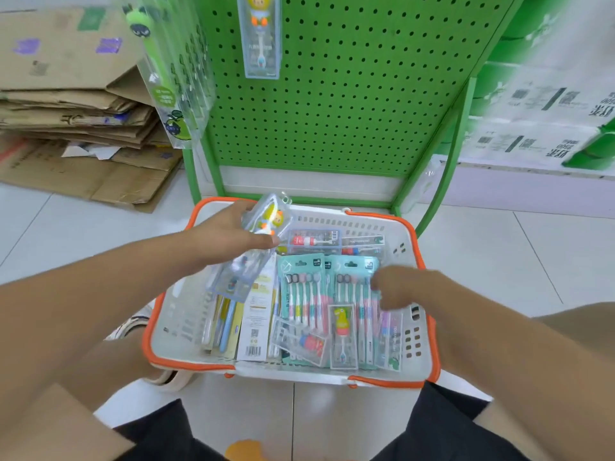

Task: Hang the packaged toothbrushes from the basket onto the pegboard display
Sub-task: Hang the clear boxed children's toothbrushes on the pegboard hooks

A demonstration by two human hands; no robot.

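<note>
A white basket (421,341) with an orange rim stands on the floor below the green pegboard (349,94). Several packaged toothbrushes lie in it, among them two teal multi-packs (304,287). My left hand (226,232) grips a clear pack with a yellow cartoon-handled toothbrush (263,234) above the basket's far left part. My right hand (396,287) hovers over the right side of the basket, blurred, fingers pointing down at the packs; it holds nothing that I can see. One similar yellow toothbrush pack (261,34) hangs on the pegboard, and green-handled packs (169,74) hang at the left.
Flattened cardboard boxes (76,104) are piled on the tiled floor at the left. White and green cartons (549,104) stand at the right of the display. A green curved frame tube (446,181) runs down beside the pegboard. My knees flank the basket.
</note>
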